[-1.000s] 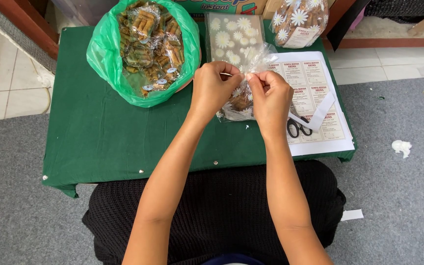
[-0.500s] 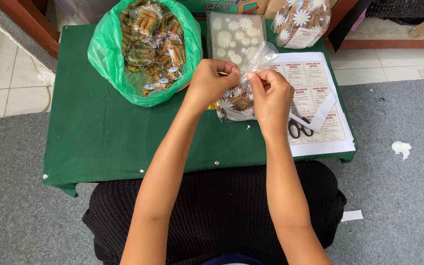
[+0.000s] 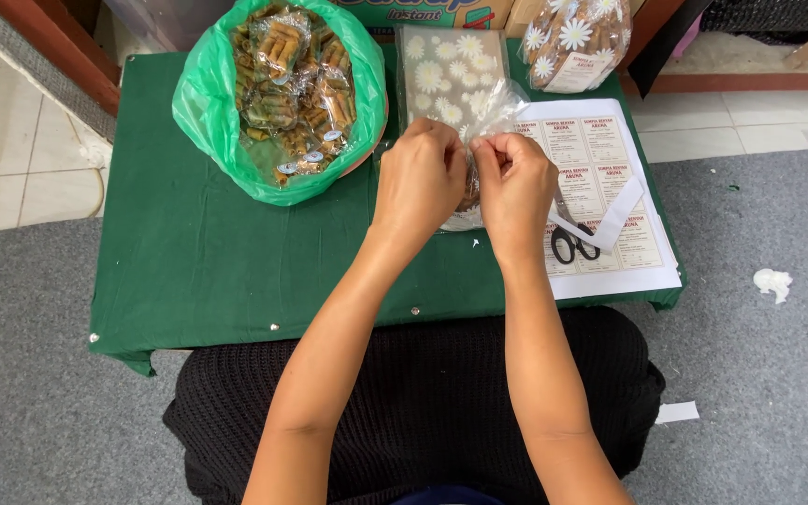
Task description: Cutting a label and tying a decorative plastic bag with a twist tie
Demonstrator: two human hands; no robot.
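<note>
Both of my hands are closed on the top of a small clear plastic bag (image 3: 490,110) of brown snacks, held above a low table covered in green cloth (image 3: 208,252). My left hand (image 3: 420,178) pinches the bag's neck from the left, and my right hand (image 3: 514,180) pinches it from the right, knuckles almost touching. Most of the bag's contents are hidden behind my hands.
A green plastic bag (image 3: 282,93) full of small wrapped snack packs sits at the table's back left. A stack of clear daisy-print bags (image 3: 449,61) lies behind my hands, a filled daisy bag (image 3: 572,42) at back right. A label sheet (image 3: 610,178) with black scissors (image 3: 574,245) lies right.
My hands have drawn closer together on the bag's neck and shifted slightly toward me; the bag top is now bunched tighter between them.
</note>
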